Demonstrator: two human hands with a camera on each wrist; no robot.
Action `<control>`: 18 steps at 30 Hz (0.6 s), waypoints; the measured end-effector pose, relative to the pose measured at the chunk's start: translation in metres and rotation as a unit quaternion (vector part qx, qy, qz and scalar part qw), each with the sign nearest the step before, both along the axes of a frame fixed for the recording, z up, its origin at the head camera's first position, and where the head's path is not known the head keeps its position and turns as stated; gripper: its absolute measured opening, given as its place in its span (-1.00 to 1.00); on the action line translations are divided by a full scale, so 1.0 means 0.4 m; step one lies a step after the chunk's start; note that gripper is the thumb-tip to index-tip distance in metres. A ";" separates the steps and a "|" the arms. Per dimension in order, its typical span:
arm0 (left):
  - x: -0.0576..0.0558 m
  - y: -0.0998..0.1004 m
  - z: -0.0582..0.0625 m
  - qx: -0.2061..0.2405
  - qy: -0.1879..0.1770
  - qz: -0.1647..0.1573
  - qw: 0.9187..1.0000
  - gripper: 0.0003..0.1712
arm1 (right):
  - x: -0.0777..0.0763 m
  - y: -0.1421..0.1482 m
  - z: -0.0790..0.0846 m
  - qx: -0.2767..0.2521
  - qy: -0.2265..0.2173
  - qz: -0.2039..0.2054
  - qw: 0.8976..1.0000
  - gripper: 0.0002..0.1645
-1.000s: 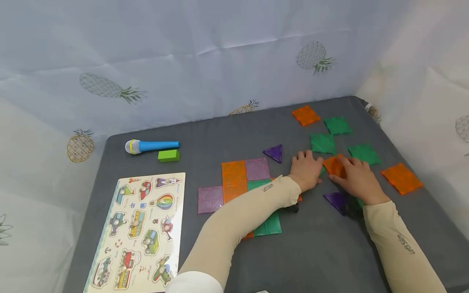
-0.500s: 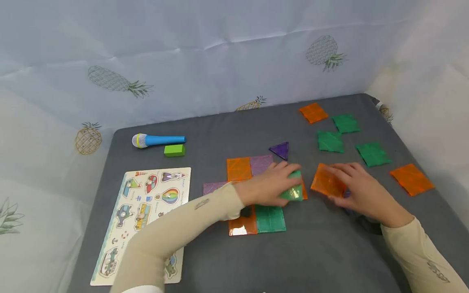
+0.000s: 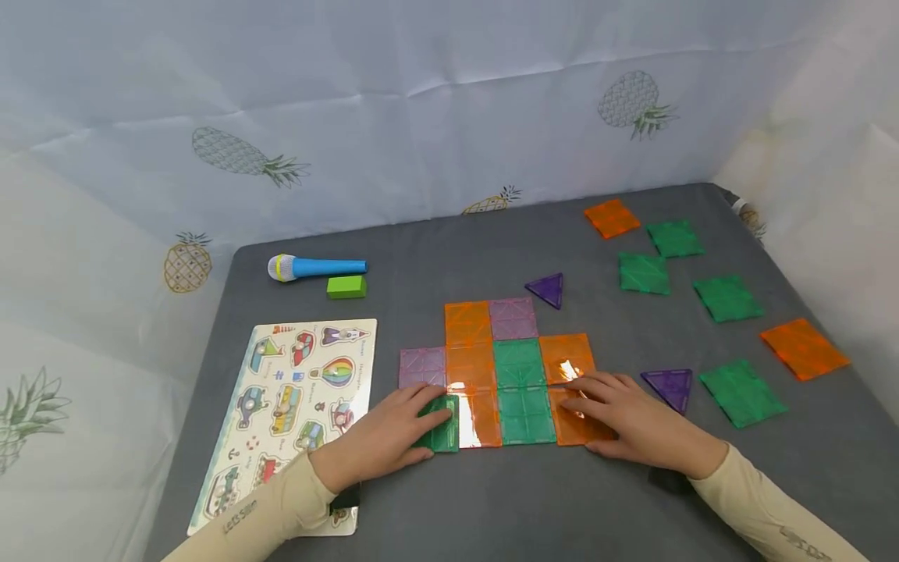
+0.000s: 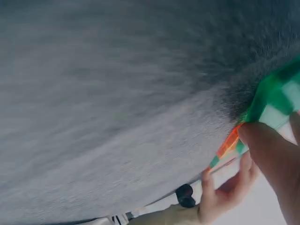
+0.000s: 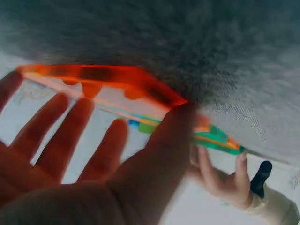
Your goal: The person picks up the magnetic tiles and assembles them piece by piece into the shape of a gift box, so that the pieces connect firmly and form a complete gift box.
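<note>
A flat patchwork of see-through magnetic tiles [image 3: 527,416] in orange, green and light purple lies on the grey table. At its front left corner, my left hand [image 3: 393,429] holds a green square tile [image 3: 447,440] against an orange one, thumb at the near edge. My right hand [image 3: 639,417] grips an orange square tile [image 3: 570,428] at the front right corner, flush beside a green tile. In the right wrist view, the thumb meets that orange tile's edge [image 5: 108,75] and the other fingers spread along it. The left wrist view shows my thumb on the green tile [image 4: 269,96].
Dark purple triangles [image 3: 670,386] lie right of and behind the patchwork. Further right are loose green tiles [image 3: 743,393] and orange tiles [image 3: 804,349]. On the left sit a picture puzzle board [image 3: 281,421], a toy microphone [image 3: 326,267] and a lime block [image 3: 347,287].
My left hand has carried the green tile from the right side to the patchwork's front left corner. My right hand has brought the orange tile leftward to the front right corner.
</note>
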State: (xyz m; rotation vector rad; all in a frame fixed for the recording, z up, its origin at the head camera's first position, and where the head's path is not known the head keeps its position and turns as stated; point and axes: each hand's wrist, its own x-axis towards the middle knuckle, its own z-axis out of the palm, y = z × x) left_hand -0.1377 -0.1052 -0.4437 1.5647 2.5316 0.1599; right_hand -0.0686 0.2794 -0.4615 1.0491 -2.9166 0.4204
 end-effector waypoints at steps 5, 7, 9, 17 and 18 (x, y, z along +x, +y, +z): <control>-0.004 0.022 -0.003 -0.005 0.041 0.019 0.999 -0.37 | -0.029 -0.019 -0.009 -0.007 -0.039 -0.026 0.999 -0.17; -0.004 0.022 0.002 -0.022 0.040 0.022 0.999 -0.38 | -0.035 -0.019 -0.009 -0.003 -0.059 -0.033 0.998 -0.15; -0.002 0.017 0.008 -0.035 0.039 0.027 0.998 -0.38 | -0.038 -0.017 -0.007 0.001 -0.071 -0.039 0.997 -0.14; 0.022 -0.023 0.011 -0.034 0.061 0.054 0.996 -0.40 | -0.036 -0.007 -0.001 -0.006 -0.085 -0.051 0.995 -0.11; 0.026 -0.029 0.010 -0.031 0.062 0.058 0.996 -0.41 | -0.035 -0.006 -0.001 -0.007 -0.086 -0.050 0.995 -0.11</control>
